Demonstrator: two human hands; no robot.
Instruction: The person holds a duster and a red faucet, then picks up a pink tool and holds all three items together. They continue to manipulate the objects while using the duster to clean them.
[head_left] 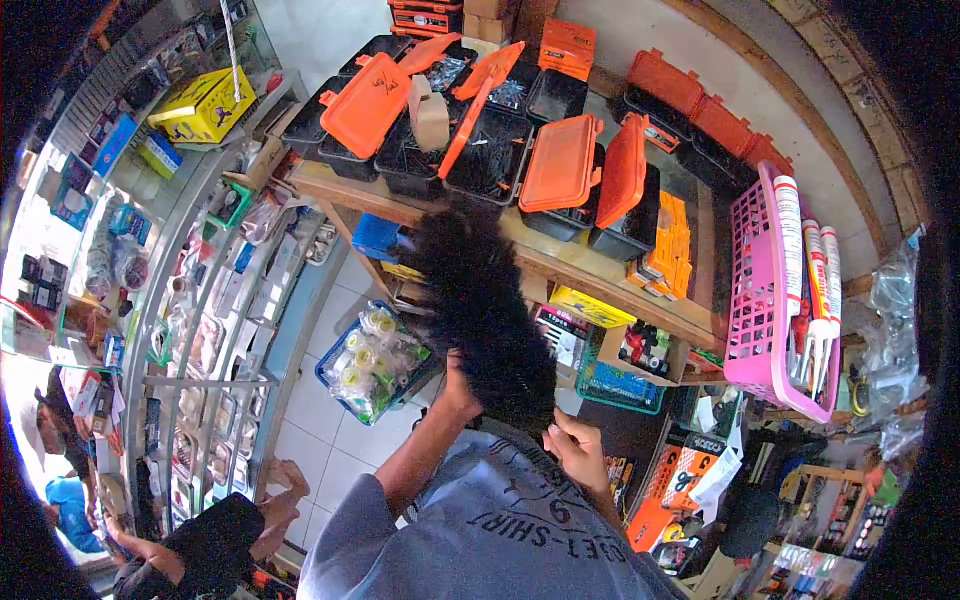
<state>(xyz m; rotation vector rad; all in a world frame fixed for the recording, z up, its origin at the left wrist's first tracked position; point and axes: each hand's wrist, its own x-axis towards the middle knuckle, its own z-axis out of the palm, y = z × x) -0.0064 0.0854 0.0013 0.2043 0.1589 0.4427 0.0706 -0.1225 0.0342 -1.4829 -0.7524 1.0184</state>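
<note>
A large black fluffy thing (480,310), dark and without clear detail, stands upright in front of my chest, its top reaching the wooden shelf's edge. My left hand (460,390) is at its lower left side, closed against it, the fingertips partly hidden behind the black fibres. On its lower right side my right hand (575,445) is closed, fingers bent around its edge. Just beyond its top, black boxes with orange lids (560,165) rest on the wooden shelf (410,205), several holding small metal or dark pieces.
A blue basket of clear packages (365,365) is on the left. The pink basket (780,330) with white and orange tubes (820,270) is at right. A glass display case (215,330) runs along the left, with another person (220,545) beside it.
</note>
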